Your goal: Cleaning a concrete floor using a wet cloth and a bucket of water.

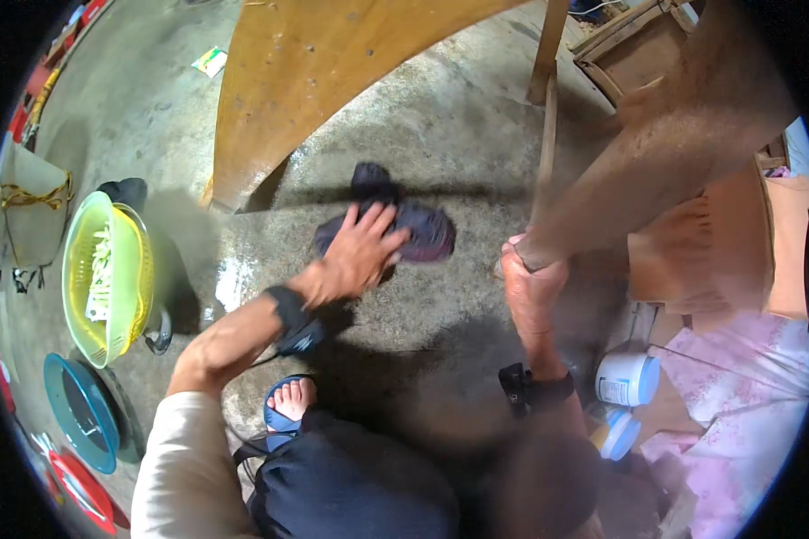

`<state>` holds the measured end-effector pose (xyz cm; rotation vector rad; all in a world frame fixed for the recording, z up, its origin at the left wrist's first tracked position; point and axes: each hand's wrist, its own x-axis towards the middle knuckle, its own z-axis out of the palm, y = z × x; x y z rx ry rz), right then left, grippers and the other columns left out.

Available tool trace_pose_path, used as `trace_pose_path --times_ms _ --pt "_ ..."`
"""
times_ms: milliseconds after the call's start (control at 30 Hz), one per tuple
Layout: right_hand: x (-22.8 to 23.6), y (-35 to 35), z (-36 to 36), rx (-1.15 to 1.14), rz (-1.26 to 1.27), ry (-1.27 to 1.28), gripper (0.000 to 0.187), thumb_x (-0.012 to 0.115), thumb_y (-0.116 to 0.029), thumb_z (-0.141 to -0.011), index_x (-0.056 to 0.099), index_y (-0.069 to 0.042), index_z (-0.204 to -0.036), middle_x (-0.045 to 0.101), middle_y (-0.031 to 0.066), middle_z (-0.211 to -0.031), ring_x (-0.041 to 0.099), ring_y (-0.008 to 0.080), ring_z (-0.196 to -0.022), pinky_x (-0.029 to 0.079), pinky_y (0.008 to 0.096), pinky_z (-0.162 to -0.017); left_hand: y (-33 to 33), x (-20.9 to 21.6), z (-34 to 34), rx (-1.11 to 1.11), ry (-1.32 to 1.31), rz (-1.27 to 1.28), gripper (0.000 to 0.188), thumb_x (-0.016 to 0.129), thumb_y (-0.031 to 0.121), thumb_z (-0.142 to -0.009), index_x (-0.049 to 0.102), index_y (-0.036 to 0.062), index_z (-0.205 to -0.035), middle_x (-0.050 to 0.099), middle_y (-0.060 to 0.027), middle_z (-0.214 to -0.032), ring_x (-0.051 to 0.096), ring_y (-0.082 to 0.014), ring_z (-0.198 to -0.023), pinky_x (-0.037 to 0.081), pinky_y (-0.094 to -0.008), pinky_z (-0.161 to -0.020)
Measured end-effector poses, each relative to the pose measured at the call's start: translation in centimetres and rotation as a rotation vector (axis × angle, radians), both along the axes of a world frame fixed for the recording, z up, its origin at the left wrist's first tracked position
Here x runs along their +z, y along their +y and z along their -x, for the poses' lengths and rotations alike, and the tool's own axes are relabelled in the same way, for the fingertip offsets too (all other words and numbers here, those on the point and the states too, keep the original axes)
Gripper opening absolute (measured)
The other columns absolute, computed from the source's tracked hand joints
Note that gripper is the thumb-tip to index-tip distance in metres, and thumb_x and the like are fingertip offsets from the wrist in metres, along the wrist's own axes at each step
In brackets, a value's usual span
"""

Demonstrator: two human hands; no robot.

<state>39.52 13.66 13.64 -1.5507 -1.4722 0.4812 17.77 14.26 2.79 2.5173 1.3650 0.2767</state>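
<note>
On the wet concrete floor lies a bunched dark purple-grey cloth (427, 229). My left hand (361, 247) rests on top of it, palm down with the fingers spread. To the right, my right hand (532, 278) is closed around the narrow lower end of a brown wooden beam (656, 153). The beam runs up to the upper right corner and is partly smeared by motion. Both wrists wear dark bands.
A curved wooden panel (306, 90) stands ahead. At left are a yellow-green basket (74, 296) with pale cut pieces, a teal basin (54, 395) and a red basin (90, 503). White tubs (622, 379) and pink patterned cloth (737, 386) lie at right.
</note>
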Motion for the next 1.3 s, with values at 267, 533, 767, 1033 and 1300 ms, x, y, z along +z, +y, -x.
trace_pose_path --times_ms 267,533,767,1033,1300 --pt "-0.6 0.2 0.3 -0.07 -0.019 -0.15 0.02 0.069 -0.005 -0.066 0.057 -0.002 -0.082 0.061 0.0082 -0.075 0.06 0.0176 -0.071 0.045 0.0284 -0.066 -5.2 0.4 2.8 -0.199 0.065 0.059 0.036 0.049 0.033 -0.087 0.044 0.0242 -0.121 0.032 -0.0121 -0.135 0.027 -0.0301 -0.127 0.018 -0.0544 -0.103" --pt "0.1 0.0 1.0 0.011 -0.003 -0.182 0.016 0.067 -0.005 -0.068 0.058 -0.001 -0.081 0.061 0.0095 -0.074 0.06 0.0194 -0.07 0.046 0.0299 -0.066 3.0 -0.5 -2.3 0.049 0.017 -0.06 0.036 0.049 0.03 -0.086 0.044 0.0184 -0.12 0.037 -0.0156 -0.13 0.031 -0.0327 -0.123 0.021 -0.0537 -0.1" --pt "-0.9 0.6 -0.4 -0.035 -0.044 -0.196 0.022 0.069 -0.011 -0.069 0.059 -0.002 -0.086 0.063 0.0109 -0.077 0.062 0.0227 -0.071 0.047 0.0318 -0.068 -5.8 0.2 5.8 0.05 0.038 0.01 0.038 0.054 0.029 -0.082 0.048 0.017 -0.118 0.04 -0.0144 -0.126 0.033 -0.0318 -0.121 0.022 -0.0529 -0.1" --pt "-6.5 2.6 -6.5 0.101 -0.03 0.353 0.042 0.071 -0.02 -0.072 0.053 0.002 -0.103 0.058 0.0095 -0.089 0.058 0.0221 -0.077 0.048 0.0337 -0.07 -20.4 1.5 16.1 0.294 0.155 0.212 0.038 0.057 0.027 -0.079 0.048 0.0149 -0.114 0.036 -0.0166 -0.13 0.031 -0.0349 -0.123 0.021 -0.0566 -0.099" --pt "-0.9 1.0 -1.7 -0.051 0.192 -0.109 0.042 0.069 -0.023 -0.076 0.053 0.006 -0.101 0.059 0.0139 -0.097 0.057 0.0211 -0.085 0.046 0.0336 -0.075 -35.1 3.0 18.7 0.857 0.173 0.248 0.037 0.058 0.021 -0.076 0.047 0.0131 -0.111 0.033 -0.0204 -0.13 0.029 -0.0387 -0.122 0.021 -0.0552 -0.098"
